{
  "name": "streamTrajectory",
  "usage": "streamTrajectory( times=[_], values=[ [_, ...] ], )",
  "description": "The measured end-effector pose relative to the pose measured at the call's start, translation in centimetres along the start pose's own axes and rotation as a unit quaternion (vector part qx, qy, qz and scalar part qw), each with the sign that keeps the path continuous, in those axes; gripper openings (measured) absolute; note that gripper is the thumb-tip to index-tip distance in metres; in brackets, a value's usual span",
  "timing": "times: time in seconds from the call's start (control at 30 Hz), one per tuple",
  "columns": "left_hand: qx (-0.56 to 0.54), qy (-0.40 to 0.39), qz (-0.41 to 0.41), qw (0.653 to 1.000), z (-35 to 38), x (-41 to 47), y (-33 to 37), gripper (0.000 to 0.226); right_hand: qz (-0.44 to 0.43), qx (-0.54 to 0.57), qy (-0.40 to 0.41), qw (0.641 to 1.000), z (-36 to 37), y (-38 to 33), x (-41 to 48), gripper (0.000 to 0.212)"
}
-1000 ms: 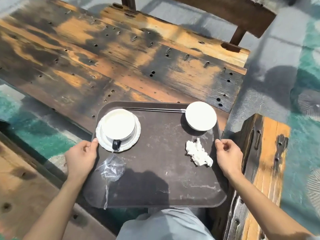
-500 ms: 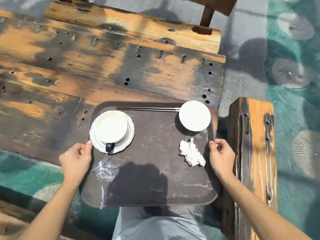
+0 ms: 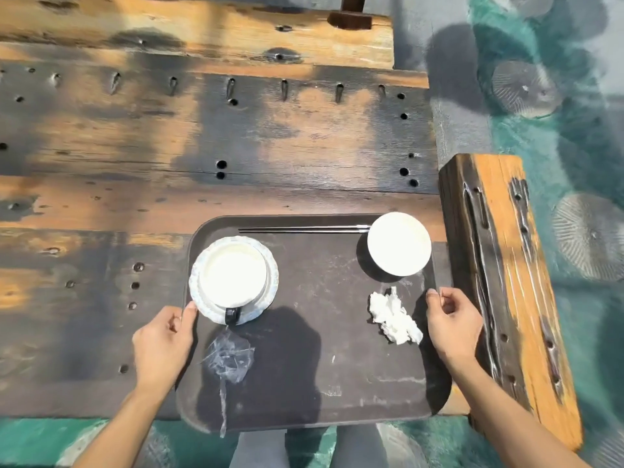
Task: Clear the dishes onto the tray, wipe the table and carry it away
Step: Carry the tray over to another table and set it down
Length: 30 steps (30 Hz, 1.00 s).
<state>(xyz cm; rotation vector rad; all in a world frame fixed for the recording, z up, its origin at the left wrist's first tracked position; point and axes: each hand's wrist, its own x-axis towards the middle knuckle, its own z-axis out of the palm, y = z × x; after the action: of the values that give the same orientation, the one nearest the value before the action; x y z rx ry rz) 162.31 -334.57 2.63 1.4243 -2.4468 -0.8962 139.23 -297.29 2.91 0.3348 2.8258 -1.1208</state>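
Observation:
A dark brown tray (image 3: 320, 332) is over the near right corner of the weathered wooden table (image 3: 169, 146). My left hand (image 3: 162, 346) grips its left rim and my right hand (image 3: 452, 325) grips its right rim. On the tray sit a white cup (image 3: 233, 276) on a white saucer (image 3: 199, 295), a white bowl (image 3: 399, 243), dark chopsticks (image 3: 304, 229) along the far rim, a crumpled white tissue (image 3: 393, 315) and a clear plastic wrapper (image 3: 229, 359).
A wooden bench (image 3: 506, 282) stands close to the right of the tray. A second wooden seat (image 3: 351, 15) shows beyond the table's far edge. The floor is teal (image 3: 574, 146) with grey patches. My legs in grey trousers (image 3: 304, 447) are below the tray.
The view has turned square onto the table. Both hands keep their grip on the tray rims, and the dishes on the tray have not shifted.

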Motion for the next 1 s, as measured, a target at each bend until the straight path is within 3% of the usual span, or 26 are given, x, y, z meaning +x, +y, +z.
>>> streamTrajectory(
  times=[0.43,1.0],
  values=[
    [0.020,-0.058,0.033,0.998,4.9,4.0,-3.2,0.043,0.014,-0.020,0.018,1.000,5.2,3.9,0.5,0.019],
    [0.012,-0.076,-0.012,0.997,5.9,4.4,-3.0,0.042,-0.009,-0.023,-0.005,1.000,6.6,4.3,2.0,0.025]
  ],
)
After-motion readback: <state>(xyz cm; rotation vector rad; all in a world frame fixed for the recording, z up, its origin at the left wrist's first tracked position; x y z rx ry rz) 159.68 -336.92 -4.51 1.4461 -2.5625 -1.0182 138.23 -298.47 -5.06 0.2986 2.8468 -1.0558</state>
